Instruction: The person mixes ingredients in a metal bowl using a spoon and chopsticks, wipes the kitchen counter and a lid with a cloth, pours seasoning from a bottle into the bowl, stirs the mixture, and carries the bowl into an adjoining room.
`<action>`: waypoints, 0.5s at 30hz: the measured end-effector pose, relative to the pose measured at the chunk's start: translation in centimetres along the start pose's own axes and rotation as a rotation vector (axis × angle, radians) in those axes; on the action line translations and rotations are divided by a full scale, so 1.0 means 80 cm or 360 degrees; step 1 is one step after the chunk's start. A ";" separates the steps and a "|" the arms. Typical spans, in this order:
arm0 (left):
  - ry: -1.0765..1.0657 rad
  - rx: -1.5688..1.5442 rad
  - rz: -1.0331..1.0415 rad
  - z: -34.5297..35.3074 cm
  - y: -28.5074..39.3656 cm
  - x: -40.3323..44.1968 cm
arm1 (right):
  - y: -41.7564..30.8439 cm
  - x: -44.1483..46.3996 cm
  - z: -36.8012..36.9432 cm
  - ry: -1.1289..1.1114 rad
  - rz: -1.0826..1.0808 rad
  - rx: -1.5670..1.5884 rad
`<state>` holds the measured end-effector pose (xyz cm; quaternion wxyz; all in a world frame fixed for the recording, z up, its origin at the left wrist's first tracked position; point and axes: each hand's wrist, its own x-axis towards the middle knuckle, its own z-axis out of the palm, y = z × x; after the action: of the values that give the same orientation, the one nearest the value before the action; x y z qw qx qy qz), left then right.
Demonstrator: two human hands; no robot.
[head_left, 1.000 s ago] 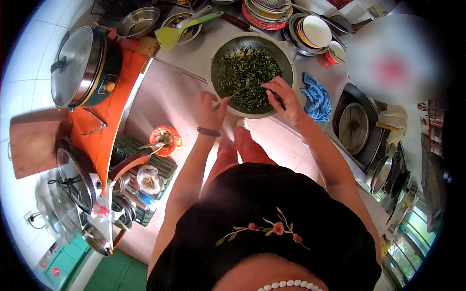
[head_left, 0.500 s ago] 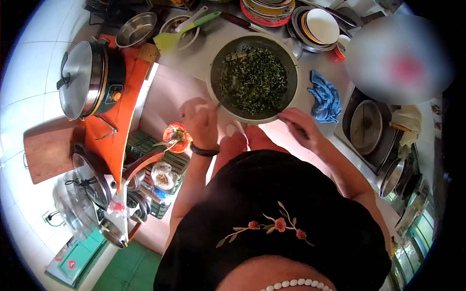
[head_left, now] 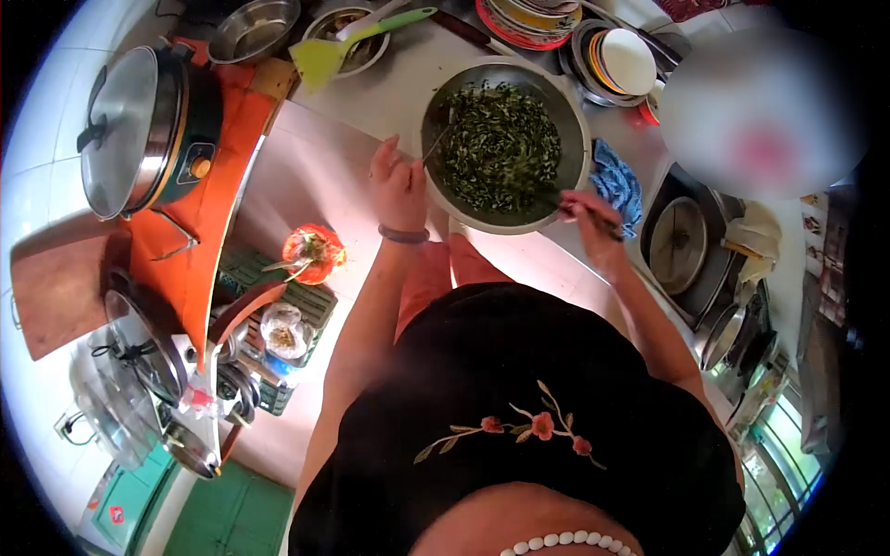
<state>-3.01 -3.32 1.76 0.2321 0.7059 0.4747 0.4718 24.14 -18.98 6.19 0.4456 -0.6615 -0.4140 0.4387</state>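
Observation:
A large bowl on the counter holds chopped dark leafy greens. At its left rim, my left hand pinches the end of a thin metal utensil that reaches into the greens; its other fingers are partly raised. My right hand, by the lower right rim, is closed round a dark-handled utensil. That tool's far end is buried in the greens, so its kind cannot be made out.
Right of the bowl lies a blue cloth, beside a sink. Stacked plates and a green spatula over a small bowl stand behind. An electric pot sits on the orange surface at left.
The view has shifted, with the bowl now further right. My left hand has lifted slightly at the left rim. My right hand has moved up, its utensil now in the greens.

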 end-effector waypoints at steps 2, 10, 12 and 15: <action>0.0000 -0.0117 -0.0133 0.015 -0.007 -0.007 | -0.019 0.007 0.048 -0.0164 -0.0090 0.0121; 0.0077 -0.0178 -0.0307 0.031 0.002 0.002 | 0.001 0.071 -0.052 0.0262 0.0147 0.0054; 0.0032 -0.0044 -0.0370 0.039 -0.016 -0.002 | -0.009 0.041 -0.044 0.0142 0.0140 -0.0080; 0.0075 -0.0067 -0.0421 0.041 -0.010 -0.001 | -0.028 0.016 0.022 -0.0084 0.0022 -0.0111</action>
<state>-0.48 -2.65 -0.35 0.2957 0.6208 0.5590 0.4634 22.42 -16.82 7.67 0.4082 -0.6677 -0.4362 0.4442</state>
